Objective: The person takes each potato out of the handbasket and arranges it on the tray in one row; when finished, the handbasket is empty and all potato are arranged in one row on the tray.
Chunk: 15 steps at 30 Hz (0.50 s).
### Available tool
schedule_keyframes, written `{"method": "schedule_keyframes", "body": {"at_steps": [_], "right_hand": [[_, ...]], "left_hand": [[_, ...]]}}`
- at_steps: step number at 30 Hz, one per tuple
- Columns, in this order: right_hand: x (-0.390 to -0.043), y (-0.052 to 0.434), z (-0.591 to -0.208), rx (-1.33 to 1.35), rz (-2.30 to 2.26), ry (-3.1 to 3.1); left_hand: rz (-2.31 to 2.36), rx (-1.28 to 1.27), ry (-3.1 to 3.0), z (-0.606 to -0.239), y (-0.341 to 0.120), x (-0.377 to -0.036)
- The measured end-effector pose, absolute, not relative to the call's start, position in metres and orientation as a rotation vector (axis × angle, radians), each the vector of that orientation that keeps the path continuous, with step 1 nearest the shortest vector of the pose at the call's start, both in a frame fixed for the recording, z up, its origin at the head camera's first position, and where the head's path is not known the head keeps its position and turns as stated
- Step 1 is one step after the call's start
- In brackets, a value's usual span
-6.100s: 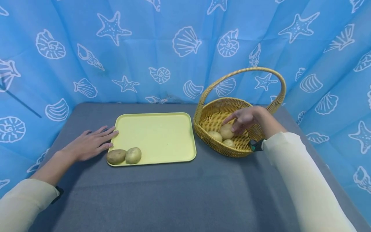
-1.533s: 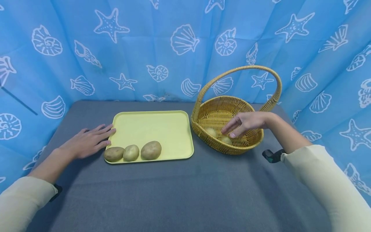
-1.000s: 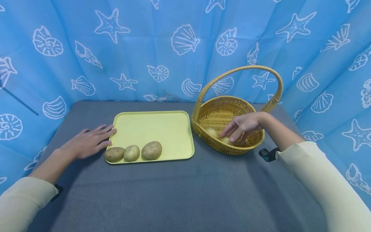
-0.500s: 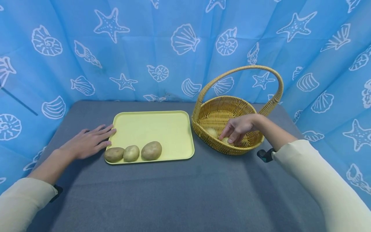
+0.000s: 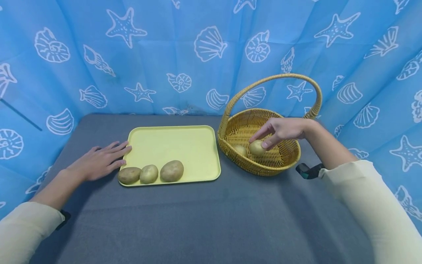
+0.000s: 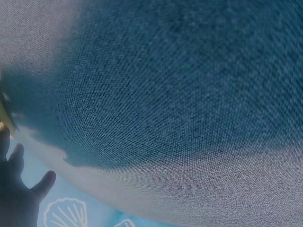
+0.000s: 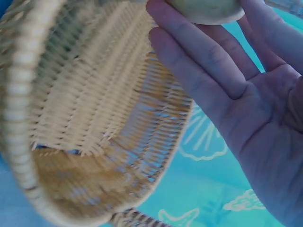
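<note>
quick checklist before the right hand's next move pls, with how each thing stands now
1. Held potato between thumb and fingers of the right hand: ok.
2. Held potato free of the basket rim: cannot tell.
3. Basket upright: ok.
4. Bare room on the tray, right of the three potatoes: ok.
5. Left hand out of that room, at the tray's left edge: ok.
6. Basket emptied: not ok, another potato lies inside.

Tray (image 5: 171, 146) (three potatoes (image 5: 149, 174) aboard) left of basket (image 5: 244, 134).
</note>
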State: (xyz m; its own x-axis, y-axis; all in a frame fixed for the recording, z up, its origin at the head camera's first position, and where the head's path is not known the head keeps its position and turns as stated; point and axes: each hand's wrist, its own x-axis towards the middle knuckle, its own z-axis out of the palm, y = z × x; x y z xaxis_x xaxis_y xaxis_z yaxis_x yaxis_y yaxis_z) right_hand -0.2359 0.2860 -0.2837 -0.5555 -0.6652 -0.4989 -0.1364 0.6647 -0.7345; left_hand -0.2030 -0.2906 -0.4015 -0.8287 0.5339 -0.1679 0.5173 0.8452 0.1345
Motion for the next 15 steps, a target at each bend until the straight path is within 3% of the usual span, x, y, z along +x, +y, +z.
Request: {"method": "schedule_keyframes", "body": {"at_steps": [15], "right_hand": [[-0.225, 0.228, -0.271, -1.004, -0.885, 2.053]], "left_hand": [[0.139, 0.814, 2.823, -0.402, -0.293, -0.204]]}}
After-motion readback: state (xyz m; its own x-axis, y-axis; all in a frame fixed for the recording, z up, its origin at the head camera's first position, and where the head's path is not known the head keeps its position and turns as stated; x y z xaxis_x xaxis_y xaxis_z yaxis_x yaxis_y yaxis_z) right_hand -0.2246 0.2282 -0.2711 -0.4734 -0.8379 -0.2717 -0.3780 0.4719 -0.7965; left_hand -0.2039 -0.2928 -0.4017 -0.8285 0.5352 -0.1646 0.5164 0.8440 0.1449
